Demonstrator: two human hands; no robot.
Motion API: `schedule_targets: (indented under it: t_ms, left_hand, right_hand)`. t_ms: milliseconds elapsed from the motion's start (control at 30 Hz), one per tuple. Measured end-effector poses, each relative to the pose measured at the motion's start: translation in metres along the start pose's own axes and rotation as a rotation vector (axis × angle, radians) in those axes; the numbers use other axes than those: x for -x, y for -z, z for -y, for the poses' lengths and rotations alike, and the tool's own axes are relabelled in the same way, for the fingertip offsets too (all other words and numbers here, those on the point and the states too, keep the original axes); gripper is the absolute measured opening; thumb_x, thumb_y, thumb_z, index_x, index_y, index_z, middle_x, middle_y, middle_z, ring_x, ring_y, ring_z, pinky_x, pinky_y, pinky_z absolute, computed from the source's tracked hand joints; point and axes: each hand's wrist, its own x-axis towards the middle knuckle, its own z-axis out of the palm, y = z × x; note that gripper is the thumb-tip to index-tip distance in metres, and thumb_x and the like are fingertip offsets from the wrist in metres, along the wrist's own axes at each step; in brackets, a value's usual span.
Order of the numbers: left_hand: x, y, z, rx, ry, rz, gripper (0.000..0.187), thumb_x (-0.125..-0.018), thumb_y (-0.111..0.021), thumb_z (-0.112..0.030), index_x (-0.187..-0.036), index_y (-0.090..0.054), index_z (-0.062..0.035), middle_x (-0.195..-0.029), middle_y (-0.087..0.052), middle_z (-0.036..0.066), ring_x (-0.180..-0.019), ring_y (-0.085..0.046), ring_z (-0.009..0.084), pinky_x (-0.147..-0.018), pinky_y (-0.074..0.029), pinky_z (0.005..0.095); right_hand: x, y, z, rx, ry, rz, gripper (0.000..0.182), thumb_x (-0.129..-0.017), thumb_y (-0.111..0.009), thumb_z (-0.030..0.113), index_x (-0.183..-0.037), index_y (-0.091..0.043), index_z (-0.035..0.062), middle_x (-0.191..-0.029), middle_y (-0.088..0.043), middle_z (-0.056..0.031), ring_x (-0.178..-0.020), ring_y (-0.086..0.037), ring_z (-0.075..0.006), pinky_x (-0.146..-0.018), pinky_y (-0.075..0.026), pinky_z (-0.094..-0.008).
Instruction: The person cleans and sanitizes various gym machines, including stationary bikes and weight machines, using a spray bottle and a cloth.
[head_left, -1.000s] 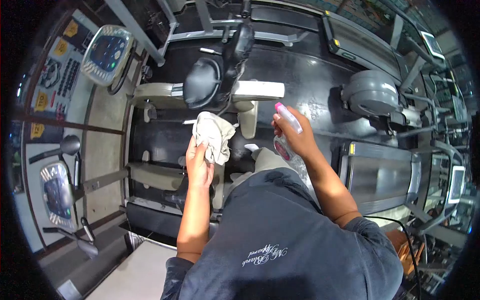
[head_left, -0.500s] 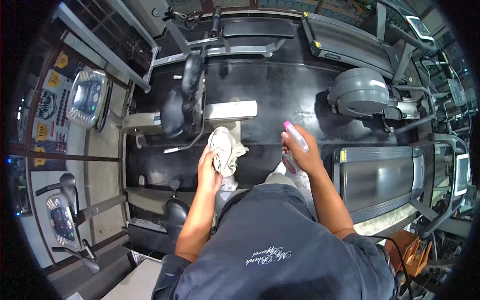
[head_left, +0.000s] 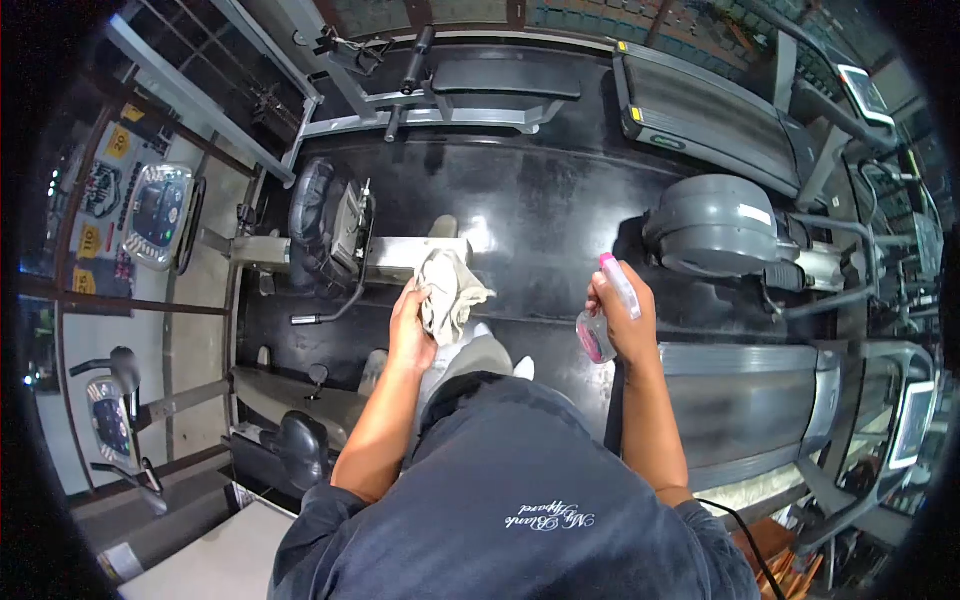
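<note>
My left hand (head_left: 408, 331) grips a crumpled whitish cloth (head_left: 447, 290), held out in front of my body. Just beyond the cloth lies the beige frame (head_left: 400, 252) of a recumbent exercise bike with a black seat (head_left: 312, 222). My right hand (head_left: 628, 318) holds a clear spray bottle (head_left: 600, 322) with a pink nozzle and pink liquid, upright, above the near end of a treadmill belt (head_left: 745, 400). The two hands are well apart.
A second exercise bike with a console (head_left: 158, 215) stands at the left. A grey elliptical housing (head_left: 712, 227) and another treadmill (head_left: 700, 105) are at the right and far side. A weight bench frame (head_left: 450, 95) sits at the top on the black floor (head_left: 545, 200).
The view has shifted as I move forward: the bike seat slid left and the treadmill came nearer. My right hand with the bottle moved right and lower; the left hand kept the cloth.
</note>
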Motion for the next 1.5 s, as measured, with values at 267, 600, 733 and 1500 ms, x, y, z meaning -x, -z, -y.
schedule_targets:
  t_ms: [267,600,733,1500]
  left_hand:
    - [-0.108,-0.045,0.024,0.03,-0.003,-0.02,0.045,-0.099,-0.052,-0.011,-0.143,-0.053,-0.0017,-0.119,-0.069,0.01,-0.104,-0.071,0.0212,-0.086,-0.06,0.0365]
    - [-0.247,-0.138,-0.024,-0.008,-0.047,-0.075,0.041,-0.1,-0.054,-0.012,-0.14,-0.056,-0.0029,-0.109,-0.071,0.008,-0.086,-0.072,0.0165,-0.069,-0.061,0.0328]
    - [-0.297,-0.154,-0.035,0.006,-0.118,-0.162,0.043,-0.1,-0.053,-0.013,-0.141,-0.056,-0.0019,-0.119,-0.07,0.009,-0.099,-0.07,0.0161,-0.076,-0.06,0.0312]
    - [-0.462,-0.163,-0.104,0.356,-0.737,-0.839,0.048,-0.102,-0.052,-0.021,-0.145,-0.053,0.0006,-0.137,-0.065,0.014,-0.121,-0.066,0.0259,-0.103,-0.054,0.0397]
  right_hand:
    - [-0.124,0.025,0.01,-0.014,0.012,0.094,0.017,-0.102,-0.066,0.019,-0.097,-0.065,0.0025,-0.083,-0.065,-0.0028,-0.073,-0.062,-0.0092,-0.066,-0.05,-0.0261]
    - [-0.322,0.019,0.062,0.022,0.002,0.265,0.017,-0.101,-0.064,0.019,-0.098,-0.063,0.0017,-0.084,-0.065,-0.0044,-0.073,-0.063,-0.0113,-0.066,-0.05,-0.0272]
    - [-0.398,0.011,0.076,0.106,0.003,0.403,0.017,-0.1,-0.066,0.018,-0.096,-0.062,0.0023,-0.083,-0.066,-0.0047,-0.072,-0.063,-0.0106,-0.065,-0.05,-0.0274]
    - [-0.775,-0.204,0.12,0.19,0.107,1.139,0.016,-0.099,-0.066,0.017,-0.097,-0.065,0.0012,-0.082,-0.067,-0.0042,-0.072,-0.064,-0.0101,-0.064,-0.05,-0.0266]
